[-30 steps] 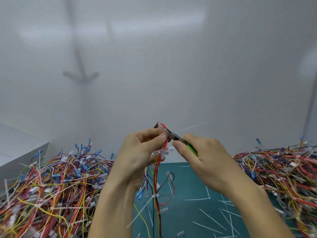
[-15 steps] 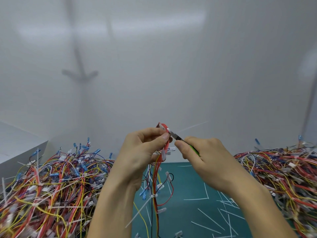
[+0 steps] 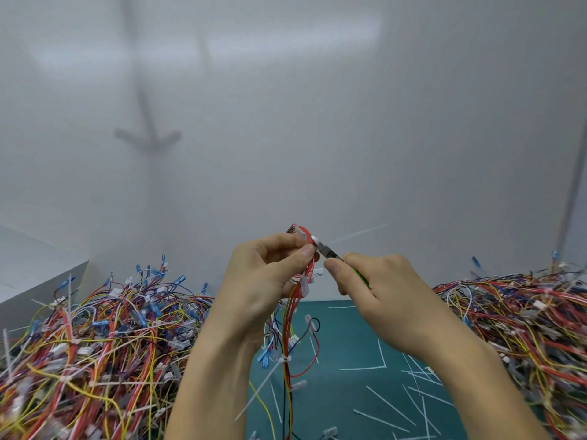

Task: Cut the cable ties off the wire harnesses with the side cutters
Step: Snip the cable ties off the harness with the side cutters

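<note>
Red, yellow and blue wires fill the left pile, with white ties showing on many bundles. Beside it the left hand is raised, thumb and fingers pinched round the top of the wire harness, whose strands hang towards the green mat. A white cable tie sits at the harness's upper bend, its tail pointing right. The nose of the side cutters touches that tie; I cannot tell whether the blades have bitten through. The right hand is curled tight round the handles.

The step in hand looks like snipping this top tie. The next move calls for a squeeze on the band alone, clear of the red insulation, then a shift down to the lower tie. Offcuts litter the mat before the right pile.
</note>
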A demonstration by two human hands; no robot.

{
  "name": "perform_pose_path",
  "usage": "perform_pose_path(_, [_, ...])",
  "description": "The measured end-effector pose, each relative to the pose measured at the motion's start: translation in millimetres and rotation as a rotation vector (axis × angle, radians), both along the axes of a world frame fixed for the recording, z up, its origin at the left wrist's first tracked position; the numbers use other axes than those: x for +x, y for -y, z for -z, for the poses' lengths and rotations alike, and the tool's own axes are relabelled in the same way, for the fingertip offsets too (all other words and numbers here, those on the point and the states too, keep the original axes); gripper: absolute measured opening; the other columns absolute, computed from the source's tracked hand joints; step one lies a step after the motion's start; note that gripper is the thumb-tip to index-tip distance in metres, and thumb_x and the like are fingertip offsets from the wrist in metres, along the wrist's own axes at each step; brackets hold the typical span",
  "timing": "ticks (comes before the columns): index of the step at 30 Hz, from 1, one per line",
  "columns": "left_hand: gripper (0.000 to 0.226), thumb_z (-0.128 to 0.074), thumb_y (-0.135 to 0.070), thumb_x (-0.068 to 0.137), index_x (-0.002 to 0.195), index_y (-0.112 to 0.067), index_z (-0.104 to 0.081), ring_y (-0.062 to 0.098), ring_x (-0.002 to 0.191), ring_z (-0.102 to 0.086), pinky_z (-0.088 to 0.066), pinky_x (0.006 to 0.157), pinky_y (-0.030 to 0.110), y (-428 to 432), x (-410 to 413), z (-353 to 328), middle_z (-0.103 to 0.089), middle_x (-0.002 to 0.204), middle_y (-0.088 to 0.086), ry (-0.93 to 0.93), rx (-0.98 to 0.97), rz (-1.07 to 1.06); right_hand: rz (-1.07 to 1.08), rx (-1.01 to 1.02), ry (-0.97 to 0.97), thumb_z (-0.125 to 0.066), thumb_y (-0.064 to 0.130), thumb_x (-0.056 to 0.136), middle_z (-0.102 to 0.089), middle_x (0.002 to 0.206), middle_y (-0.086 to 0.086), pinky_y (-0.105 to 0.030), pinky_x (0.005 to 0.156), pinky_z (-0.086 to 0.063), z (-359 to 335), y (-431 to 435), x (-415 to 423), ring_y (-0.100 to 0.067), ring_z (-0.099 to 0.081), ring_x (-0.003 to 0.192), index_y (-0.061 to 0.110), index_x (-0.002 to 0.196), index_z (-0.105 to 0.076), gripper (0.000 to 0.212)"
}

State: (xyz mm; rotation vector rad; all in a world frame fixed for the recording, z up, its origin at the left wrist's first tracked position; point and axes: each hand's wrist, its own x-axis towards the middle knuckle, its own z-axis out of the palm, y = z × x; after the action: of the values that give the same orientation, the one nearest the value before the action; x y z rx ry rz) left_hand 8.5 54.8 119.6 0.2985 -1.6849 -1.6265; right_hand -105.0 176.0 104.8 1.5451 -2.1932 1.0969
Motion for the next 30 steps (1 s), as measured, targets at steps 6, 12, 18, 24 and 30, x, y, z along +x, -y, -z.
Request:
perform_pose_path(6, [0.008, -0.07, -0.007, 0.086, 0.085, -0.012, -0.074, 0.006, 0.06, -0.064, -0.051, 0.051, 0.018, 0.8, -0.2, 1.1, -0.07, 0.069, -0.001, 0.005, -0.022, -0.008, -0.002, 0.002, -0.003, -0.014, 0.075, 0.077, -0.055, 0.061, -0.007, -0.042, 0.065, -0.04, -0.5, -0.5, 0.2, -0.022, -0.049, 0.063, 0.013, 0.072, -0.057, 0.075])
perform_pose_path(12, [0.008, -0.069, -0.006, 0.087, 0.085, -0.011, -0.074, 0.008, 0.061, -0.064, -0.051, 0.05, 0.019, 0.1, 1.0, 0.7, -0.071, 0.073, 0.005, 0.001, -0.038, -0.014, -0.007, -0.002, 0.006, -0.015, 0.075, 0.078, -0.053, 0.059, -0.006, -0.038, 0.063, -0.038, -0.5, -1.2, -0.2, -0.021, -0.047, 0.063, 0.014, 0.07, -0.056, 0.074])
perform_pose_path(18, [0.005, -0.069, -0.006, 0.087, 0.087, -0.009, -0.074, 0.008, 0.063, -0.062, -0.052, 0.052, 0.02, -1.2, -0.9, 0.1, -0.068, 0.07, 0.003, -0.001, -0.051, -0.04, -0.018, -0.011, 0.011, -0.015, 0.074, 0.079, -0.053, 0.06, -0.008, -0.038, 0.064, -0.038, -1.5, -1.9, 0.8, -0.022, -0.048, 0.064, 0.012, 0.07, -0.056, 0.075])
perform_pose_path(24, [0.008, -0.069, -0.006, 0.088, 0.087, -0.013, -0.073, 0.006, 0.062, -0.064, -0.052, 0.053, 0.022, -3.3, -0.7, -0.8, -0.074, 0.074, 0.004, -0.004, -0.079, -0.056, -0.039, -0.011, 0.075, -0.018, 0.072, 0.081, -0.057, 0.058, 0.005, -0.03, 0.059, -0.038, -1.5, -2.7, -0.1, -0.014, -0.049, 0.059, 0.018, 0.064, -0.057, 0.068])
perform_pose_path(30, [0.01, -0.066, -0.009, 0.09, 0.087, -0.015, -0.074, 0.005, 0.064, -0.064, -0.054, 0.055, 0.021, -1.5, -1.3, 0.0, -0.074, 0.074, -0.003, -0.018, -0.051, -0.059, -0.156, -0.13, 0.341, -0.035, 0.065, 0.089, -0.064, 0.059, -0.005, -0.032, 0.059, -0.048, -2.5, 1.4, 4.2, -0.013, -0.058, 0.051, 0.016, 0.072, -0.068, 0.061])
